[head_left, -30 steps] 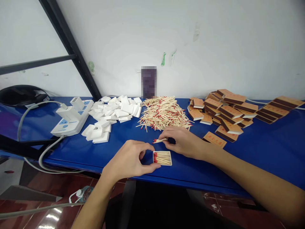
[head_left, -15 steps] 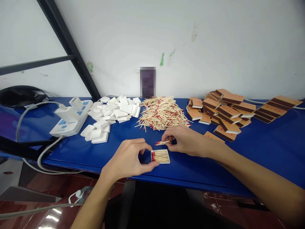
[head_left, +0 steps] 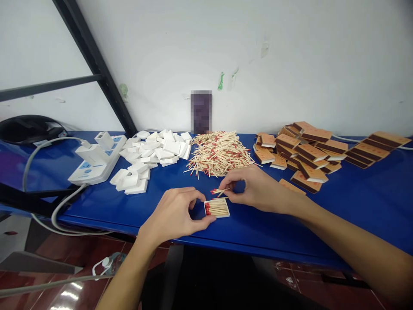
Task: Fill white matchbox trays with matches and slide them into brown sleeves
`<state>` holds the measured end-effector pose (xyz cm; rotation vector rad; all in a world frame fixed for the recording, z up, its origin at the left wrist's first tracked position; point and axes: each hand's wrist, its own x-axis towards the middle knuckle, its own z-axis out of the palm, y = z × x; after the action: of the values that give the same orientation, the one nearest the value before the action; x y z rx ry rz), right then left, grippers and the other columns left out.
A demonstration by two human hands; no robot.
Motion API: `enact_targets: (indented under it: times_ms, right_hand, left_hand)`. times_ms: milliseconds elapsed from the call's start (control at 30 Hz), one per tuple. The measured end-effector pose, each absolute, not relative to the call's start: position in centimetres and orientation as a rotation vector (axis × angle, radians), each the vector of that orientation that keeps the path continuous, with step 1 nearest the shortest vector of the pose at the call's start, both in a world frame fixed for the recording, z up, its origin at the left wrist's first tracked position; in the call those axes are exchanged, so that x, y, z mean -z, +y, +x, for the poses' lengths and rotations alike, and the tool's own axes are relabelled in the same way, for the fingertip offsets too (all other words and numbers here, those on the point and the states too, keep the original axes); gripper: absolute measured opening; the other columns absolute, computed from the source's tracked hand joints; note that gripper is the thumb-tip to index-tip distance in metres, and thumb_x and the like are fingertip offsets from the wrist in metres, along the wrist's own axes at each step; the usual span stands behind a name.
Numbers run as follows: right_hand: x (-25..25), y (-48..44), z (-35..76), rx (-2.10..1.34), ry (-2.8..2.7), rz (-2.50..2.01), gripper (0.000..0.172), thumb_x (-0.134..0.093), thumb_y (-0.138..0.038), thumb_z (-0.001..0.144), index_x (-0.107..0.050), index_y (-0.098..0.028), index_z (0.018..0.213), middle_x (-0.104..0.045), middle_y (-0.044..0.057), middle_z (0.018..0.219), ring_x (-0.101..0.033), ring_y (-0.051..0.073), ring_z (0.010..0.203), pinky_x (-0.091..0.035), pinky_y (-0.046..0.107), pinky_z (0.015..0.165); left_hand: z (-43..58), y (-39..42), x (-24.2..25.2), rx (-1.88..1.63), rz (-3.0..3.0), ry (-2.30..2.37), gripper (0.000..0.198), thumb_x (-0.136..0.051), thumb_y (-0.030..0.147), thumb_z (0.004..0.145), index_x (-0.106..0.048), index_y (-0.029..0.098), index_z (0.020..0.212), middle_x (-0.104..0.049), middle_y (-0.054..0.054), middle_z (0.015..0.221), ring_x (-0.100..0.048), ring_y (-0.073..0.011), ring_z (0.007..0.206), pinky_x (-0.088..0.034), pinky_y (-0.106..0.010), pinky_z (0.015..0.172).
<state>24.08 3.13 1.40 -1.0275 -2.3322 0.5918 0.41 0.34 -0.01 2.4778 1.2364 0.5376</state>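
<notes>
Between the thumb and forefinger of my left hand [head_left: 179, 212] is a small white matchbox tray [head_left: 229, 212], gripped at its left end. Red-headed matches [head_left: 217, 207] lie side by side in it, heads to the left. My right hand [head_left: 248, 187] pinches a few matchsticks [head_left: 220, 191] just above the tray's far edge, their red heads also pointing left. One more match lies or hangs near the tray's far rim; whether the fingers hold it I cannot tell. Beyond my hands rises a large heap of loose matches [head_left: 222, 153].
Left on the blue table [head_left: 112, 211] are a pile of white trays [head_left: 151, 150] and a power strip [head_left: 97, 165] with cables. Brown matchbox sleeves [head_left: 309, 150] are stacked at the right. A blurred dark rectangle [head_left: 201, 112] leans on the wall; a black metal frame [head_left: 93, 60] stands left.
The near side of the tray has lifted or shifted slightly away from me. The matches in my right hand have fanned apart a little, and one now shows separately below them.
</notes>
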Motion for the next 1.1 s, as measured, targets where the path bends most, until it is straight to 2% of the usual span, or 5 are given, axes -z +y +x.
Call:
enact_targets:
  times_ms: [333,500,633,867,1100]
  right_hand:
    - [-0.9,1.7,23.4,-0.62,-2.509,-0.861,0.012,-0.063,-0.012,0.083,-0.069,-0.02,0.078,-0.066,-0.001,0.077,-0.057,0.012,0.068,-0.043,0.025,0.065]
    - [-1.0,1.3,23.3,-0.638,-2.543,-0.813,0.012,-0.062,-0.013,0.087,-0.071,-0.02,0.083,-0.066,0.002,0.084,-0.059,0.013,0.074,-0.045,0.026,0.068]
    - [-1.2,1.0,23.3,-0.614,-2.496,-0.802,0.011,-0.063,-0.017,0.087,-0.073,-0.022,0.087,-0.064,0.002,0.086,-0.06,0.013,0.076,-0.045,0.025,0.068]
    - [-1.2,1.9,23.7,-0.347,-2.387,-1.166,0.012,-0.057,-0.028,0.09,-0.062,-0.019,0.083,-0.049,-0.004,0.061,-0.046,0.012,0.057,-0.034,0.028,0.06]
    - [-1.6,2.2,24.7,-0.52,-2.54,-1.187,0.015,-0.057,-0.033,0.089,-0.064,-0.021,0.085,-0.056,-0.001,0.072,-0.05,0.015,0.067,-0.035,0.029,0.065]
  left_hand:
    - [0.4,0.4,0.3,-0.559,2.515,1.222,0.035,-0.073,0.052,0.08,-0.073,0.022,0.096,-0.051,0.007,0.057,-0.05,-0.0126,0.055,-0.04,-0.037,0.086]
    - [0.4,0.3,0.2,-0.502,2.467,1.249,0.034,-0.073,0.051,0.079,-0.07,0.022,0.098,-0.05,0.007,0.056,-0.049,-0.0134,0.055,-0.038,-0.028,0.064]
    - [0.4,0.4,0.1,-0.568,2.504,1.163,0.031,-0.074,0.046,0.08,-0.066,0.02,0.095,-0.058,0.003,0.072,-0.053,-0.0138,0.064,-0.038,-0.027,0.06]
    - [0.2,0.5,0.3,-0.637,2.588,1.058,0.041,-0.073,0.047,0.081,-0.063,0.021,0.112,-0.063,-0.005,0.107,-0.059,-0.022,0.097,-0.048,-0.037,0.087]
    - [0.2,0.5,0.4,-0.67,2.619,0.871,0.031,-0.071,0.033,0.085,-0.065,0.021,0.113,-0.065,-0.003,0.124,-0.061,-0.0205,0.113,-0.039,-0.039,0.108]
